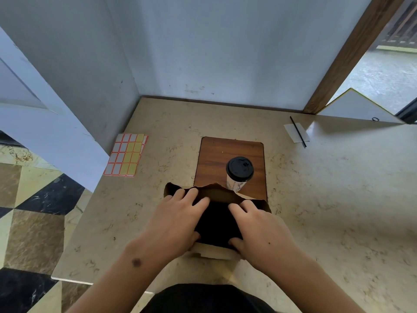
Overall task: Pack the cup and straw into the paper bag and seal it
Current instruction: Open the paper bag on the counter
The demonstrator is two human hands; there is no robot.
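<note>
A brown paper bag (216,195) stands open on the marble counter, its dark mouth facing up. My left hand (176,222) grips the bag's left rim, fingers over the far edge and thumb at the near edge. My right hand (259,231) holds the right rim the same way. Just behind the bag, a white paper cup with a black lid (239,172) stands upright on a wooden board (225,154). A thin black straw (297,131) lies on a white paper slip at the far right of the counter.
A sheet of orange, white and yellow stickers (126,154) lies at the counter's left, near the wall. White walls close the back and left. The counter's left edge (74,231) drops to a patterned floor. A wooden door frame (347,55) stands at the back right.
</note>
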